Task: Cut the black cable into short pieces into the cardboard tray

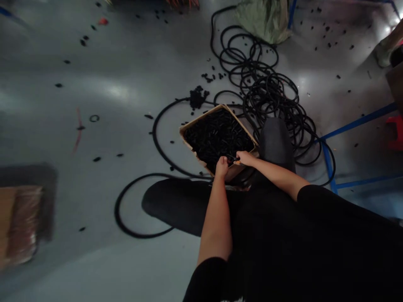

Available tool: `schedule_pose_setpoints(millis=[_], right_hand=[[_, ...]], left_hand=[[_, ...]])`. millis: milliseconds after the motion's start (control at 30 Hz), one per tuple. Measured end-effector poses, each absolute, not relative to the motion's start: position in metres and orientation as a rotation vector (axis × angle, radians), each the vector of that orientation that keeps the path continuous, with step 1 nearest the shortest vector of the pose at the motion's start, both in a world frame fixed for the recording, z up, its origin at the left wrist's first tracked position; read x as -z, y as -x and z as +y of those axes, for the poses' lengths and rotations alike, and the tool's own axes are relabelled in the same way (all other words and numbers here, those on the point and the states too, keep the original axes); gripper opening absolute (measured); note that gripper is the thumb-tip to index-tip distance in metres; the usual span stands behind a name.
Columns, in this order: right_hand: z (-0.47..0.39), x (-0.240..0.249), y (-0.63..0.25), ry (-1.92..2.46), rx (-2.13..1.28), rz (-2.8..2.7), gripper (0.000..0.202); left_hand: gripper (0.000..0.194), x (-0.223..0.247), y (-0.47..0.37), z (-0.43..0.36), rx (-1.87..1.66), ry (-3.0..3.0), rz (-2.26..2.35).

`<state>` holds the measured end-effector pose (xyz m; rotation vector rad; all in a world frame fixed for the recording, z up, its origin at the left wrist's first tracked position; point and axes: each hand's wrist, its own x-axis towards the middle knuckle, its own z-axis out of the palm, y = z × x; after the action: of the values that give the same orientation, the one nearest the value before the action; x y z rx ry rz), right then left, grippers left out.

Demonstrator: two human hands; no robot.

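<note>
Between my knees stands an open cardboard box (201, 118), filled with short black tube pieces (217, 132). Both my hands meet over its near edge. My right hand (246, 159) is closed around a small hand tool with an orange handle (237, 162); its dark jaws point toward the other hand. My left hand (222, 166) is closed just beside the tool's tip, and whatever it pinches is too small and dark to make out. A long black hose (154, 126) loops on the floor around the box.
A tangled heap of black hose (267, 94) lies beyond the box, near a greenish sack (264, 19). Loose black pieces (197, 97) are scattered over the floor. A blue metal frame (362, 121) and a red stool-like object (395, 133) stand right; a cardboard carton (8, 222) sits left.
</note>
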<state>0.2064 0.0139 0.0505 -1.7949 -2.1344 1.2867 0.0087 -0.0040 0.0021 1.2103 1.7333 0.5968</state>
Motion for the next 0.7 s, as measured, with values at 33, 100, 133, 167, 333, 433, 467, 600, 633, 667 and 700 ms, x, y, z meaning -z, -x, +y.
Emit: schedule_pose_setpoints(millis=[33,100,133,167,333,433,467,600,633,667,700], right_hand=[[0.014,-0.051,-0.206,1.791,-1.278,-2.144,0.027],[0.014,-0.05,-0.206,1.793,-1.279,-2.171,0.029],[0.013,-0.05,-0.206,1.808,-1.291,-2.189,0.03],[0.013,-0.05,-0.207,1.826,-1.301,-2.213,0.031],[0.008,-0.052,-0.208,1.782,-1.272,-2.425,0.038],[0.006,-0.057,-0.207,1.758,-1.248,-2.441,0.038],[0.005,-0.059,-0.206,1.764,-1.241,-2.426,0.038],[0.007,-0.06,-0.205,1.772,-1.243,-2.382,0.036],[0.008,-0.059,-0.205,1.778,-1.251,-2.366,0.036],[0.009,-0.057,-0.204,1.784,-1.264,-2.344,0.037],[0.01,-0.054,-0.204,1.79,-1.283,-2.315,0.038]], left_hand=[[0.016,-0.001,-0.008,-0.003,-0.635,-1.183,1.724],[0.004,0.001,-0.007,-0.001,-0.735,-1.133,1.709],[0.007,0.003,-0.006,-0.001,-0.793,-1.097,1.717],[0.012,0.005,-0.006,0.0,-0.852,-1.048,1.738],[0.031,0.015,-0.003,0.003,-1.039,-0.798,1.739],[0.035,0.018,-0.008,0.001,-0.988,-0.821,1.662],[0.036,0.018,-0.01,-0.001,-0.966,-0.848,1.641],[0.039,0.016,-0.013,-0.005,-0.945,-0.909,1.633],[0.04,0.016,-0.013,-0.006,-0.925,-0.914,1.637],[0.041,0.015,-0.012,-0.006,-0.894,-0.917,1.636],[0.042,0.015,-0.012,-0.006,-0.863,-0.924,1.632]])
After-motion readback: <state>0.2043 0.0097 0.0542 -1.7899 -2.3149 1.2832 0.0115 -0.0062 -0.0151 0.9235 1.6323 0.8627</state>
